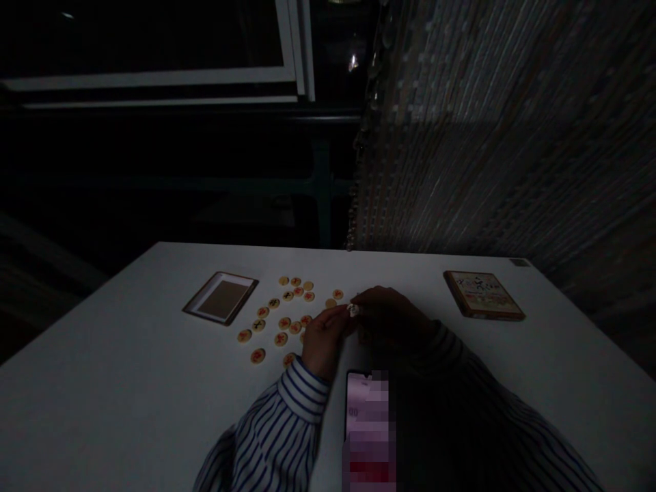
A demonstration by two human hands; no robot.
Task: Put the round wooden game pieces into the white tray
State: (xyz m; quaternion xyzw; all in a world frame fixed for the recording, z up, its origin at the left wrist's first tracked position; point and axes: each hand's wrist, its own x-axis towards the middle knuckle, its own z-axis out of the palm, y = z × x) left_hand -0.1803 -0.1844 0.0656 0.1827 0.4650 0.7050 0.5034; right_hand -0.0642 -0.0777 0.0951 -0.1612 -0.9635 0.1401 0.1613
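Lit phone (360,410) (partly pixelated), hanging string curtain (461,137), white window frame (291,55), dark greenish post (323,201).

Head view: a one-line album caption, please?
Left hand and right hand meet at a small whitish object over a white table scattered with round marked pieces.

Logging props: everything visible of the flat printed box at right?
The box is flat and four-sided, with brown edges and a pale top bearing dark characters and reddish print, too dim to read. Material looks like wood or card. It lies printed side up, slightly angled, on the white table, right of the right hand, which doesn't touch it.
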